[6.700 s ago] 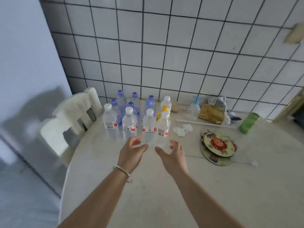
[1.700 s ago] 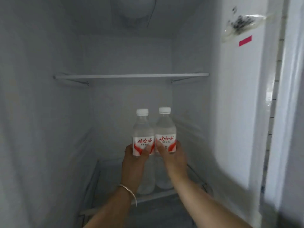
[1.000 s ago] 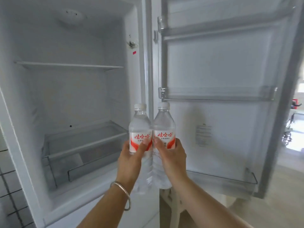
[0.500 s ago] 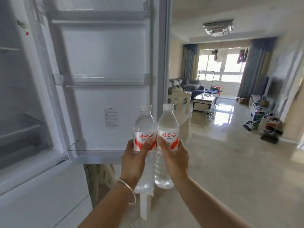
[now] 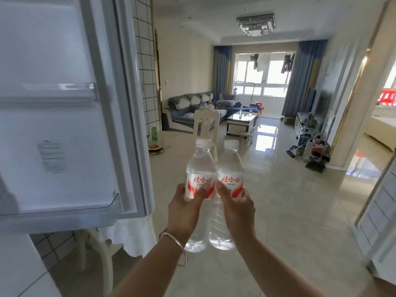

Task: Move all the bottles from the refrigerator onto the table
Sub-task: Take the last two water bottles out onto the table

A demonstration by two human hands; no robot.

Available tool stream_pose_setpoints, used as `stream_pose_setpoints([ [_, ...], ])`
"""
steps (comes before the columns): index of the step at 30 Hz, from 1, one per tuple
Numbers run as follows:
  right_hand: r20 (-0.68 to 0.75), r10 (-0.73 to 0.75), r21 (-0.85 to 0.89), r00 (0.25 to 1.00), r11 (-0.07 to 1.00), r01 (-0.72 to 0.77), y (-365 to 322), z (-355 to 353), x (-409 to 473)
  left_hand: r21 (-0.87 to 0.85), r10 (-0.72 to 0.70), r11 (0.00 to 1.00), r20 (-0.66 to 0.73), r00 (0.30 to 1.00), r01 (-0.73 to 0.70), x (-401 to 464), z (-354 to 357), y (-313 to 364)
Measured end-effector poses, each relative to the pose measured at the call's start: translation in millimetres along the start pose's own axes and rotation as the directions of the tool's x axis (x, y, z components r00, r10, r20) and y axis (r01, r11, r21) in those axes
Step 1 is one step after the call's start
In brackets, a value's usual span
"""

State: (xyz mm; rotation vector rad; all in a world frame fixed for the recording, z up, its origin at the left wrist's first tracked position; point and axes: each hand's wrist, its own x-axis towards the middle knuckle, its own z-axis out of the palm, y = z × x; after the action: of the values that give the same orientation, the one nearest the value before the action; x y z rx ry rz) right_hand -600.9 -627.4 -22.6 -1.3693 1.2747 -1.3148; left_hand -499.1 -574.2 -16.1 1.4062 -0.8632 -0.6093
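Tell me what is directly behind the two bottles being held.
Behind the left bottle and right bottle stands a cream chair back; farther off, a coffee table and sofa. The chair's seat and legs are covered by the bottles and hands.

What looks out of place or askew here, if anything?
Only the refrigerator door hanging wide open. Both water bottles, one in the left hand and one in the right hand, are upright, capped, undamaged; nothing spilled.
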Motion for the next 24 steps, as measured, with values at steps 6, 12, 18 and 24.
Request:
stream_pose_setpoints([
  [6,-0.015,-0.024,-0.009,1.0,1.0,0.024,14.5,18.6,88.6,-0.016,0.004,1.0,0.035,0.999,-0.004,86.0,46.1,-19.0],
  [12,-0.007,-0.069,-0.002,0.998,0.998,0.069,14.2,67.7,193.2,-0.064,0.018,0.998,0.046,0.999,-0.015,199.7,75.3,-27.2],
  [18,0.065,-0.062,0.015,0.996,0.998,0.061,27.2,128.7,279.2,-0.042,0.018,0.999,-0.013,1.0,-0.019,292.8,82.4,-45.4],
  [24,0.202,-0.065,0.049,0.977,0.997,0.057,48.1,204.8,357.9,-0.043,-0.009,0.999,-0.151,0.988,0.003,381.7,76.6,-79.6],
])
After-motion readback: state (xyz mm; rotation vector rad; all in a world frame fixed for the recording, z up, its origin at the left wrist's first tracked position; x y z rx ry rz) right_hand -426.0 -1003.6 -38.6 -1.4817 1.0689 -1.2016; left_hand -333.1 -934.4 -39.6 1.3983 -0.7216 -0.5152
